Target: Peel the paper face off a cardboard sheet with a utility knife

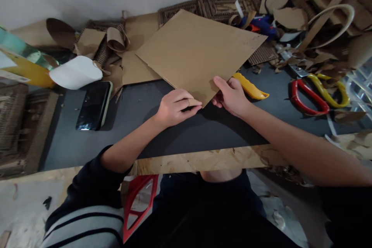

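A square sheet of brown cardboard (197,52) is held tilted above the dark table mat, one corner pointing toward me. My right hand (232,95) grips its lower right edge, thumb on top and fingers curled beneath. Beside the near corner, my left hand (177,108) is closed, with a small tan paper strip (194,102) pinched between thumb and fingers. Whether those fingers also grip the sheet's edge is hard to tell. Just behind my right hand lies a yellow plastic-handled tool (251,87), partly covered by the hand and the sheet.
A black phone (93,105) and a white rounded piece (76,72) lie at left. Scissors with red and yellow handles (310,97) and a blue glue gun (263,27) are at right, among paper scraps. Woven trays (229,2) line the wall.
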Motion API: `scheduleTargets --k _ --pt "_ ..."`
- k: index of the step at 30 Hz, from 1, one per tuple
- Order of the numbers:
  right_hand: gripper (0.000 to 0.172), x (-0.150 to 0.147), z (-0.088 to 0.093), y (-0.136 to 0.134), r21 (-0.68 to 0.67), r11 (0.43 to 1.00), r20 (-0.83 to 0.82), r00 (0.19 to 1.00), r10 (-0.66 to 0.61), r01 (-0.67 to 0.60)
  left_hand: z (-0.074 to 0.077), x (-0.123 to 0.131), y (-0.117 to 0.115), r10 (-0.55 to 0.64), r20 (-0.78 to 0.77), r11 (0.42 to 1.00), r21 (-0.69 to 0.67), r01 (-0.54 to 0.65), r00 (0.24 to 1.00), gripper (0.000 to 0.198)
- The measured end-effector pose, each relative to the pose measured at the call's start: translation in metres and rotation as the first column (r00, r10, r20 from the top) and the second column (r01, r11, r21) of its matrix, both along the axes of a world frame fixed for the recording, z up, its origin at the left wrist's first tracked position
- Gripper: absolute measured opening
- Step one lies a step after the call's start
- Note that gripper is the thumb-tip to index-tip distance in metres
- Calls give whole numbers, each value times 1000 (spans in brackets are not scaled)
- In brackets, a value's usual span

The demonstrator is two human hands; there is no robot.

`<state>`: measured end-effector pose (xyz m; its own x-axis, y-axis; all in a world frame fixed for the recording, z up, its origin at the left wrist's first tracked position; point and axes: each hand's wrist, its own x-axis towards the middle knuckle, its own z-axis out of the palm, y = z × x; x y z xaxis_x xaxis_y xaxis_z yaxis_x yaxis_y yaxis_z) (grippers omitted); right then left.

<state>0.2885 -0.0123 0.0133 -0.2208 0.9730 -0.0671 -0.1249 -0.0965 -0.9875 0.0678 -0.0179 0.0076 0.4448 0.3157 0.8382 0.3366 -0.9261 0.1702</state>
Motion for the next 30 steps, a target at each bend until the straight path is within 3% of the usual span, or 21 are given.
scheduleTargets --k 4,7,9,10,11,12,14,15,17,19,21,23,26,28,30 --pt "76 -2 -2 1 24 1000 9 1000 17 -17 -2 -2 0 27 -11 999 43 -26 1000 7" --pt "80 4 3 0 108 981 54 986 156 -161 -4 -5 2 156 -58 979 145 -146 986 15" --pt "81 17 12 -3 162 954 258 944 204 -251 -6 -6 4 271 -50 949 178 -259 961 20" --pt "78 25 18 -5 189 949 422 894 154 -253 -7 -6 6 312 -31 937 177 -302 950 23" --pt "70 34 23 -7 252 943 612 790 17 -216 -8 -6 7 335 -13 929 171 -328 942 24" --pt "59 43 28 -9 340 926 765 620 -171 -164 -10 -6 9 344 -5 926 166 -338 939 25" --pt "45 57 34 -12 495 864 852 250 -460 -97 -14 -6 11 364 -25 922 155 -356 931 28" --pt "54 62 34 -12 506 857 861 117 -495 -101 -16 -6 12 379 -46 918 144 -369 924 29" --pt "61 70 30 -12 428 897 901 -26 -433 -113 -18 -6 12 408 -84 909 125 -397 909 31" --pt "45 75 25 -9 303 945 948 -58 -312 -124 -20 -6 11 429 -108 902 111 -418 897 31" --pt "35 80 22 -6 280 957 957 -58 -284 -74 -21 -8 11 437 -133 899 88 -429 889 32" --pt "37 86 22 -2 381 924 924 -37 -380 28 -22 -11 13 433 -184 900 46 -433 882 35" --pt "41 91 29 -2 558 826 823 73 -563 82 -26 -17 17 403 -243 906 -27 -421 882 39" --pt "40 97 37 -8 578 815 806 134 -576 26 -29 -20 20 369 -250 914 -78 -399 895 39" --pt "41 110 48 -20 541 840 835 140 -532 -38 -29 -22 21 338 -249 918 -124 -376 907 39"
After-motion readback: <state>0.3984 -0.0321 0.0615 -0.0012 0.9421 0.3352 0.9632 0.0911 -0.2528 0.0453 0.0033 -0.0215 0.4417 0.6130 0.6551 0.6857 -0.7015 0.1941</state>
